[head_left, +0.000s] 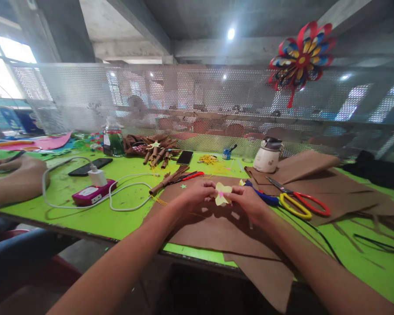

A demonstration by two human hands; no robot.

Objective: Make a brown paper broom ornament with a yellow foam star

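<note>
Both my hands meet over a brown paper sheet (216, 227) on the green table (95, 214). My left hand (197, 194) and my right hand (248, 201) pinch a small pale yellow paper flower (222, 194) from either side, fingers closed on it. A blue-handled tool (264, 197) lies just behind my right hand. Scissors with one red and one yellow handle (298, 203) rest to the right on the brown paper.
Another person's arm (16, 179) rests at the left table edge. A pink power bank (92, 193) with white cable, two phones (90, 167), rolled brown paper sticks (160, 155), a jar (113, 140), a white pot (267, 155) and a perforated metal screen (197, 96) stand behind.
</note>
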